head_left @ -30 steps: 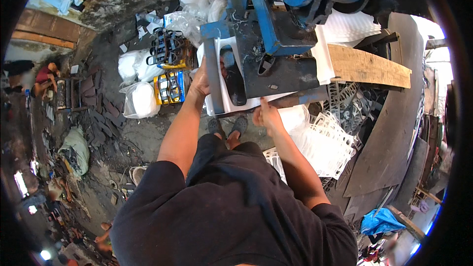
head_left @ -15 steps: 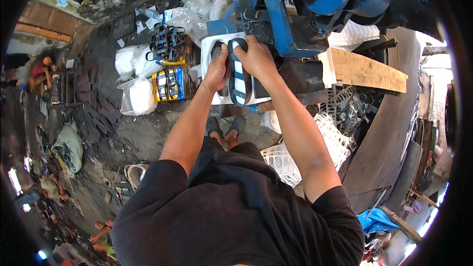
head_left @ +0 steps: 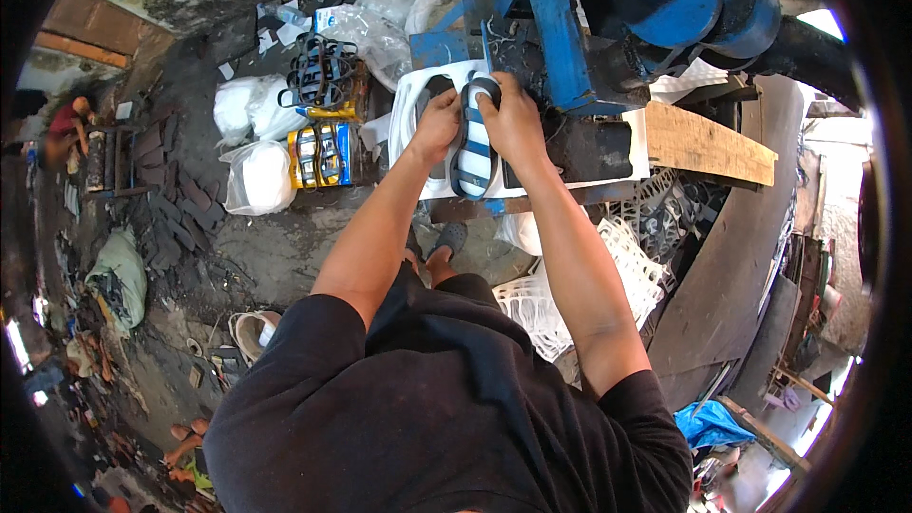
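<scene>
A sole-shaped cutting die [head_left: 475, 148] with dark metal walls and crossbars lies on a white sheet [head_left: 403, 119], with white showing between its bars. My right hand [head_left: 513, 123] is closed on the upper right of the die, thumb over its edge. Just left of the die, my left hand [head_left: 436, 129] has its fingers curled together over a dark sole-shaped opening in the sheet. What those fingers grip, if anything, is hidden. Beyond both hands stands a blue press [head_left: 556, 47], its bulky round parts overhead to the right.
More cutting dies [head_left: 321, 76] are stacked at the left, beside yellow-and-blue boxes [head_left: 337, 154] and white-filled plastic bags [head_left: 258, 179]. A wooden plank [head_left: 708, 144] juts out at the right. White cut-out scrap [head_left: 532, 309] is piled below the bench. A person [head_left: 71, 128] sits at far left.
The view has shifted a little, so the press and bench appear farther right. My left hand now sits slightly lower beside the die. My right hand keeps its hold on the die.
</scene>
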The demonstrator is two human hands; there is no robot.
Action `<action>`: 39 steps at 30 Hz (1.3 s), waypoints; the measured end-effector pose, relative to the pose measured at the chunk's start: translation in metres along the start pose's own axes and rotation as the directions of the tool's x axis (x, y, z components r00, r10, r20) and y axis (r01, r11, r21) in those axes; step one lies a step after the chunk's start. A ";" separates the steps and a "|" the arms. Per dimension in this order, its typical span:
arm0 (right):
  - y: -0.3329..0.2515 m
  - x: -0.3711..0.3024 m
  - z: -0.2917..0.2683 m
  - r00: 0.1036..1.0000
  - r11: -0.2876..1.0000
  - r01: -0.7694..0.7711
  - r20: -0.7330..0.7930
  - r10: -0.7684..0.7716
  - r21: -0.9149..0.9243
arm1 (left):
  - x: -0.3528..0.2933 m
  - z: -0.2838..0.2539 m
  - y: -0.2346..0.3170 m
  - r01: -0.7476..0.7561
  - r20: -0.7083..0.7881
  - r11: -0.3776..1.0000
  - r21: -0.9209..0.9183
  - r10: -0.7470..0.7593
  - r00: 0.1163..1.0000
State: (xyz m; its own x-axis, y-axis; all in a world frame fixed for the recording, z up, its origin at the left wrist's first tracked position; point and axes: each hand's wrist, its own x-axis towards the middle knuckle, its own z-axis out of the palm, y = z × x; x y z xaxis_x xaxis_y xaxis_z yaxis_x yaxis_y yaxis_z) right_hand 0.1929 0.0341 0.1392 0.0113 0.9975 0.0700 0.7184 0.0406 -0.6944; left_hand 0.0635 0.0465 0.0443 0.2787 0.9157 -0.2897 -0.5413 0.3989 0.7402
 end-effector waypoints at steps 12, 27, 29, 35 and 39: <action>-0.022 -0.031 -0.011 0.982 0.999 0.019 -0.190 -0.009 0.051 | 0.024 -0.031 -0.011 0.014 -0.125 1.000 0.028 -0.010 0.992; -0.065 -0.096 -0.066 0.968 0.971 0.104 -0.246 -0.049 0.216 | -0.104 0.054 0.049 -0.708 0.566 0.275 0.650 0.446 0.693; -0.068 -0.103 -0.065 0.967 0.954 0.052 -0.252 0.026 0.297 | -0.107 0.063 0.034 -0.671 0.498 0.414 0.616 0.455 0.738; -0.039 -0.138 -0.074 0.899 0.990 -0.087 -0.419 0.126 0.111 | -0.137 0.093 0.001 -0.687 0.568 0.204 0.697 0.428 0.703; -0.010 -0.183 -0.090 0.950 0.982 -0.061 -0.290 0.112 0.181 | -0.161 0.095 -0.017 -0.657 0.601 0.233 0.717 0.270 0.752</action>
State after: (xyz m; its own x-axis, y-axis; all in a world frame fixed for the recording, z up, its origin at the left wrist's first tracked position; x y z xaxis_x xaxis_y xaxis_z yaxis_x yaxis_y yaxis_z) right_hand 0.2465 -0.1539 0.1977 0.2934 0.9356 0.1965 0.5790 -0.0103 -0.8153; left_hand 0.1033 -0.1123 0.1363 0.5405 0.7664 0.3471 0.2594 -0.5442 0.7978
